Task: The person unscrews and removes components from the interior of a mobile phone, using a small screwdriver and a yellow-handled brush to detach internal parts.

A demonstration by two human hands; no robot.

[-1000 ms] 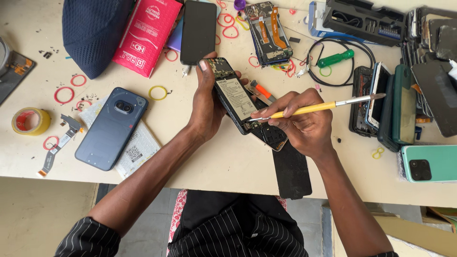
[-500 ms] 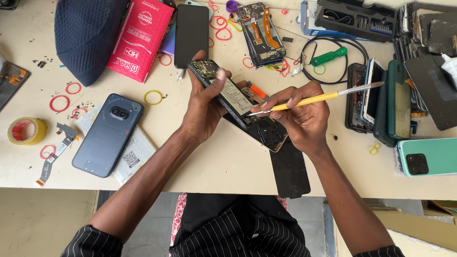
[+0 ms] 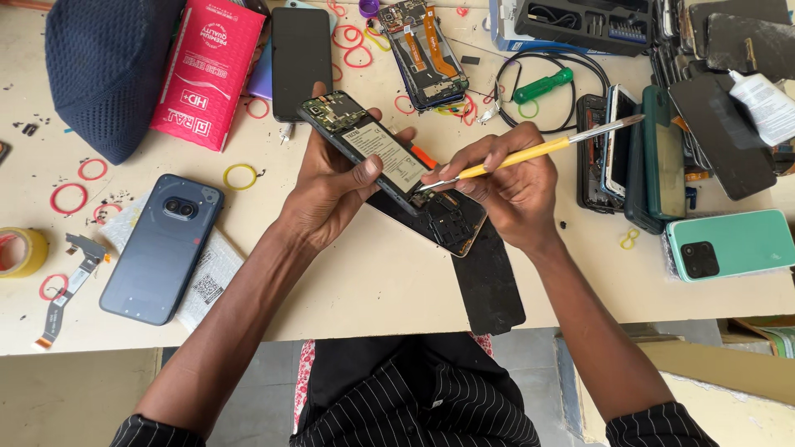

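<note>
The left hand (image 3: 331, 186) is closed around an opened phone (image 3: 368, 153) with its back cover off, held tilted above the table (image 3: 348, 281), fingers wrapped over the far edge and thumb along the near side, so the battery and circuit board face up. The right hand (image 3: 509, 186) pinches a yellow-handled tool (image 3: 530, 153) between thumb and fingers, its thin metal tip touching the phone's lower end by the battery. Just beneath the held phone lies a second open phone (image 3: 451, 223) on a black mat (image 3: 489, 285). At the top right a black tool case (image 3: 580, 25) stands open with rows of screwdriver bits in its slots. A dark blue phone (image 3: 161, 248) lies well to the left on a paper sheet, near red rubber bands (image 3: 66, 199) and a roll of yellow tape (image 3: 18, 252). A green phone (image 3: 729, 244) rests at the right edge.
</note>
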